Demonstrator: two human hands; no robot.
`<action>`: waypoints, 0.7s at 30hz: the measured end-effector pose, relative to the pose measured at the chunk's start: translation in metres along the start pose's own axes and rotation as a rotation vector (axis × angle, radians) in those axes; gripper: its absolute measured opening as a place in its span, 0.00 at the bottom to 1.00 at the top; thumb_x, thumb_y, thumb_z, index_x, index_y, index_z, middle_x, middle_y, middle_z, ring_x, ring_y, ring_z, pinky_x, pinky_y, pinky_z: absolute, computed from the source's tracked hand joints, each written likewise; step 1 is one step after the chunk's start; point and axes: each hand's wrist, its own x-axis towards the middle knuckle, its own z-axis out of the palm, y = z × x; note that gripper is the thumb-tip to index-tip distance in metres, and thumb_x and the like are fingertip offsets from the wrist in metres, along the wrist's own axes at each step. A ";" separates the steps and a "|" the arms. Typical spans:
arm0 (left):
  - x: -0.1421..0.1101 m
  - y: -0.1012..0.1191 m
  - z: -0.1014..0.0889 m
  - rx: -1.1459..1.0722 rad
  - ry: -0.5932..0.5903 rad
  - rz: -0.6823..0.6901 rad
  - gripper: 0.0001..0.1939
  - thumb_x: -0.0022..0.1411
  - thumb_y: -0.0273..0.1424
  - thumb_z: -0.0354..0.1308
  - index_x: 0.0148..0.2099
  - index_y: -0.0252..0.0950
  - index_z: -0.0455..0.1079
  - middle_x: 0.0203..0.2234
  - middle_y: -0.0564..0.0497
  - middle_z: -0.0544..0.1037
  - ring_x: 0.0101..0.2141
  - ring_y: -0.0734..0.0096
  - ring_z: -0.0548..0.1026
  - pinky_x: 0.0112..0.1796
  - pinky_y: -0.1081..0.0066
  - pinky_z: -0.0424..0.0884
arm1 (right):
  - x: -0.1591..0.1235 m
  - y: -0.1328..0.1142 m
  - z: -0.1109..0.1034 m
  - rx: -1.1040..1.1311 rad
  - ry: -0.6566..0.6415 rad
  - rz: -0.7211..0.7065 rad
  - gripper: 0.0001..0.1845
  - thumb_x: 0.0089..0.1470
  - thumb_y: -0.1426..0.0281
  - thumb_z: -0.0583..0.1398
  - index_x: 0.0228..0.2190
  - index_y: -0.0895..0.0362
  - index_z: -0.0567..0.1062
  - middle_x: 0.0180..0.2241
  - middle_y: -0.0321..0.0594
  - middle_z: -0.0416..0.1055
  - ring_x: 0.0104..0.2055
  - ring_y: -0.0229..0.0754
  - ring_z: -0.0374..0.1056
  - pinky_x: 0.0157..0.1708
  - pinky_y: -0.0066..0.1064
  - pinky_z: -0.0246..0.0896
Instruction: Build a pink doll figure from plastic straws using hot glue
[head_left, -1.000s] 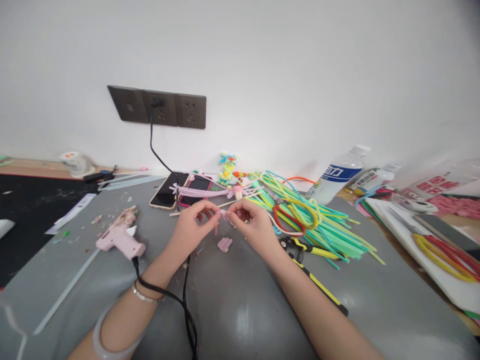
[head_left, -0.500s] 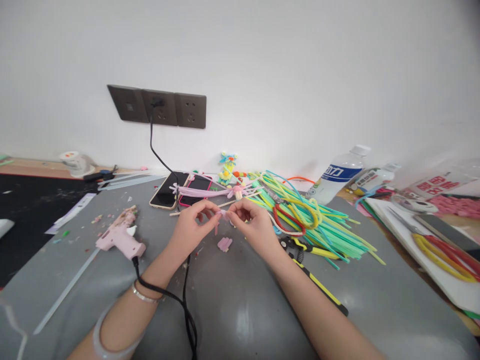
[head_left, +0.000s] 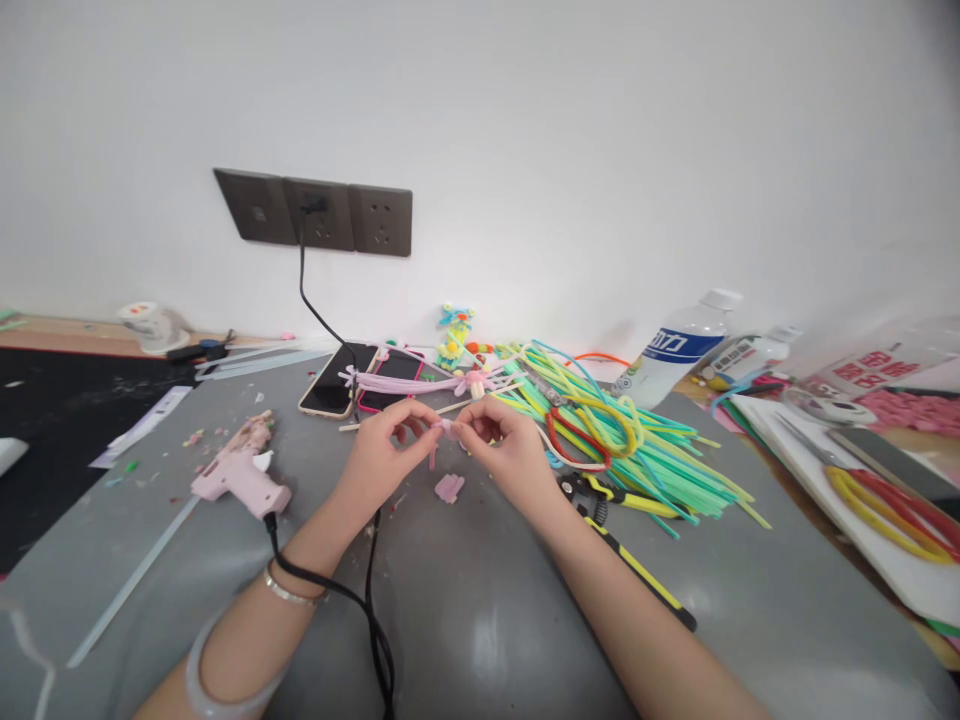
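Pinching a pink piece (head_left: 447, 428) between left hand (head_left: 391, 447) and right hand (head_left: 504, 450), angling inward above the tabletop (head_left: 457, 620), facing its far edge.

1. The scene is viewed by one camera on the wearer's head, faced forward and down.
2. The bench (head_left: 480, 640) is seen from near above, the wall (head_left: 570, 150) beyond.
3. Depth toward the blurred right edge can hardly be judged.

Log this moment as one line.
left-hand grip: pinching small pale-pink piece | right-hand grip: pinching same piece | nearby: small mauve scrap on smooth grey table, pink pistol-shaped glue gun
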 end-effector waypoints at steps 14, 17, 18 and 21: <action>0.001 -0.002 0.000 -0.026 0.024 -0.033 0.06 0.59 0.34 0.59 0.34 0.37 0.73 0.27 0.52 0.79 0.27 0.71 0.75 0.26 0.73 0.66 | 0.002 0.003 -0.002 0.028 0.039 -0.016 0.06 0.53 0.67 0.61 0.27 0.56 0.73 0.22 0.32 0.61 0.25 0.36 0.56 0.26 0.29 0.52; 0.001 -0.001 -0.001 -0.029 0.021 -0.036 0.05 0.59 0.33 0.59 0.34 0.37 0.73 0.27 0.52 0.79 0.27 0.72 0.75 0.26 0.73 0.66 | 0.002 0.003 -0.001 0.012 0.015 -0.019 0.05 0.53 0.67 0.61 0.28 0.56 0.74 0.22 0.33 0.64 0.25 0.37 0.58 0.26 0.30 0.53; 0.001 -0.001 -0.001 -0.028 0.020 -0.036 0.05 0.59 0.33 0.59 0.34 0.37 0.73 0.27 0.53 0.78 0.27 0.72 0.75 0.26 0.73 0.66 | 0.001 0.003 -0.001 0.008 0.010 -0.022 0.05 0.53 0.68 0.61 0.28 0.56 0.74 0.22 0.34 0.65 0.25 0.37 0.58 0.27 0.30 0.53; 0.000 -0.001 -0.001 -0.020 0.016 -0.032 0.05 0.59 0.33 0.59 0.34 0.37 0.73 0.27 0.53 0.78 0.27 0.72 0.74 0.27 0.73 0.66 | 0.001 0.003 -0.001 -0.009 0.012 -0.035 0.04 0.53 0.69 0.61 0.29 0.55 0.75 0.23 0.34 0.66 0.25 0.37 0.59 0.27 0.31 0.54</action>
